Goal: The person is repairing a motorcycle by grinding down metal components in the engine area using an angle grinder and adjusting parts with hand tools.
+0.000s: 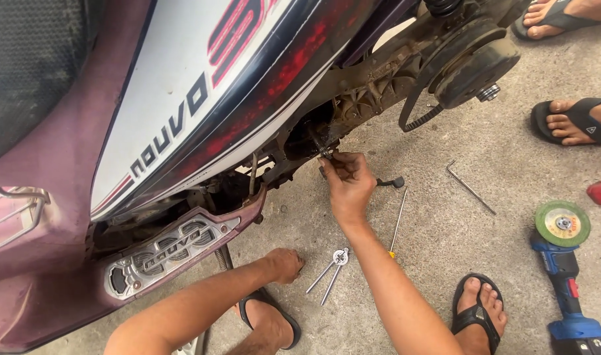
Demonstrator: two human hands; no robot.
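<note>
A maroon and white scooter (202,112) fills the upper left, its open belt drive (458,62) exposed at the top right. My right hand (346,181) reaches under the body panel and pinches a small metal tool at the dark engine opening (310,138). My left hand (284,263) is closed into a fist and rests on the concrete floor near the footrest (169,253). A metal pliers-like tool (332,264) lies just right of that fist.
A thin screwdriver (398,220), a bent hex key (470,187) and a black-handled tool (391,182) lie on the floor. A blue angle grinder (563,263) with a green disc sits at the right. Another person's sandalled feet (573,121) stand at the upper right.
</note>
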